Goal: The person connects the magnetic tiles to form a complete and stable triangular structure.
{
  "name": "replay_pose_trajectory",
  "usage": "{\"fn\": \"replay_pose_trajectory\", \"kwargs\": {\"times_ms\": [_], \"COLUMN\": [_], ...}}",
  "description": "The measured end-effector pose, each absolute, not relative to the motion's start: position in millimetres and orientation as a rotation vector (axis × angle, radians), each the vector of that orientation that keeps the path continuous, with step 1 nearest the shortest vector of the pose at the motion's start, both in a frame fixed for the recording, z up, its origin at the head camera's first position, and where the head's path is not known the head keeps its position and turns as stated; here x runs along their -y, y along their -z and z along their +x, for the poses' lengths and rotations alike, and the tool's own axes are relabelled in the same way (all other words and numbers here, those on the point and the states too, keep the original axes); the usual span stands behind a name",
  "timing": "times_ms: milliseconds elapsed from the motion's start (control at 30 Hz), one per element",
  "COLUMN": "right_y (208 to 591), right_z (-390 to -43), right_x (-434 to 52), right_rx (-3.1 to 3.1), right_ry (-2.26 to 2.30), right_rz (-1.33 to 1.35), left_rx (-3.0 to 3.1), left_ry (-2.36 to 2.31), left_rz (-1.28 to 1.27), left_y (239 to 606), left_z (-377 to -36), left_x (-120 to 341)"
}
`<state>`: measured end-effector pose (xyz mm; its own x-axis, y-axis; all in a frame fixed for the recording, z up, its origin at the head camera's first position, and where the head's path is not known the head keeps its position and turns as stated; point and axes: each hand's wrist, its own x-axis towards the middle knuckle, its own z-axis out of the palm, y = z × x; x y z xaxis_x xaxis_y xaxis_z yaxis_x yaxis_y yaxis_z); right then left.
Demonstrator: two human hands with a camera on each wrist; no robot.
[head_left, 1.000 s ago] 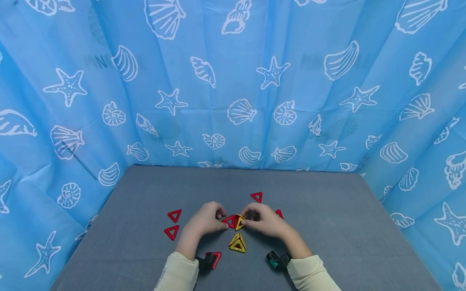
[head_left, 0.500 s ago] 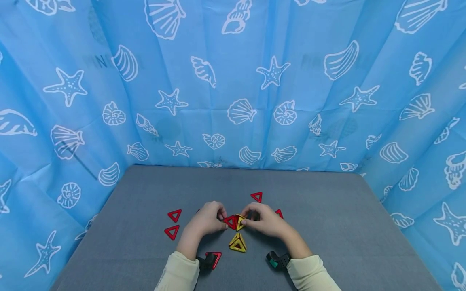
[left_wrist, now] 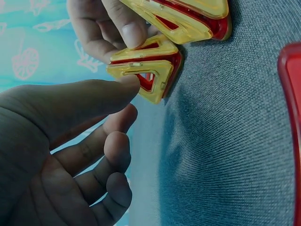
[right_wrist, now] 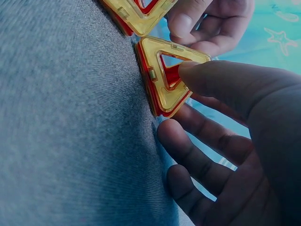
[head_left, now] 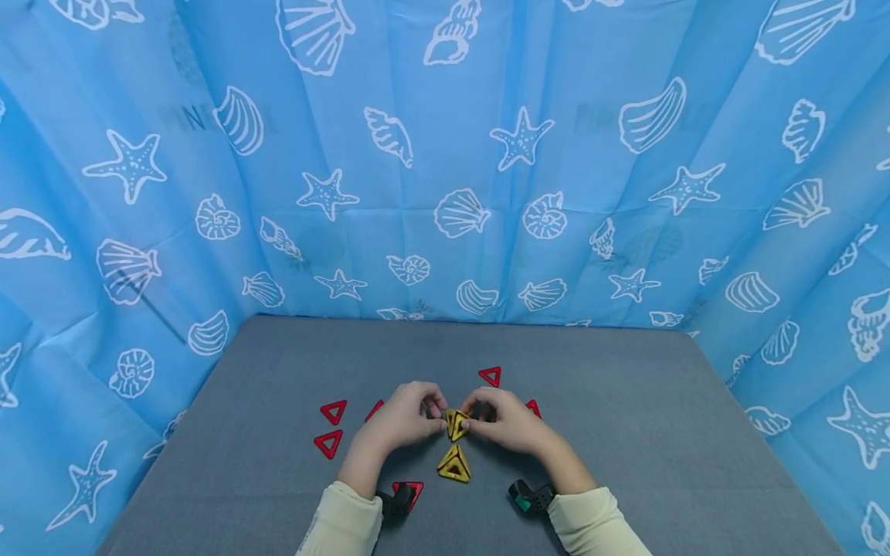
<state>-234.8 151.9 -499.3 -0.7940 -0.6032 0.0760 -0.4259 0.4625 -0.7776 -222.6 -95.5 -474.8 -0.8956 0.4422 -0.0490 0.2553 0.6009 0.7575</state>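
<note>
A small piece of yellow and red triangle tiles (head_left: 455,423) stands on edge on the grey table (head_left: 626,432), and both hands meet at it. My left hand (head_left: 434,407) pinches its left side, thumb tip on a yellow corner (left_wrist: 146,75). On its right side my right hand (head_left: 474,415) holds it, with the thumb pressed on the yellow face (right_wrist: 162,82) and fingers curled beneath. A second yellow and red pyramid (head_left: 453,465) sits just nearer me, seen also as the pyramid (left_wrist: 183,19) in the left wrist view.
Loose red triangle tiles lie around: two at the left (head_left: 333,411) (head_left: 327,442), one behind the left hand (head_left: 374,409), one farther back (head_left: 490,376), one by the right hand (head_left: 533,407), one by the left wrist (head_left: 410,493). A blue seashell curtain (head_left: 445,154) surrounds the table.
My left hand has moved right and brought its red triangle against the yellow one, where it is now mostly hidden. A red tile behind the left hand has come into view.
</note>
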Motion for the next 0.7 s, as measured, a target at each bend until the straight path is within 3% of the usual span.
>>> {"fn": "replay_pose_trajectory", "kwargs": {"times_ms": [700], "right_y": [491], "right_z": [-235], "right_x": [-163], "right_rx": [-2.485], "right_ry": [1.317], "right_rz": [-0.858], "left_rx": [-2.616], "left_ry": [-1.168], "left_rz": [0.524], "left_y": [471], "left_z": [-220], "left_x": [102]}}
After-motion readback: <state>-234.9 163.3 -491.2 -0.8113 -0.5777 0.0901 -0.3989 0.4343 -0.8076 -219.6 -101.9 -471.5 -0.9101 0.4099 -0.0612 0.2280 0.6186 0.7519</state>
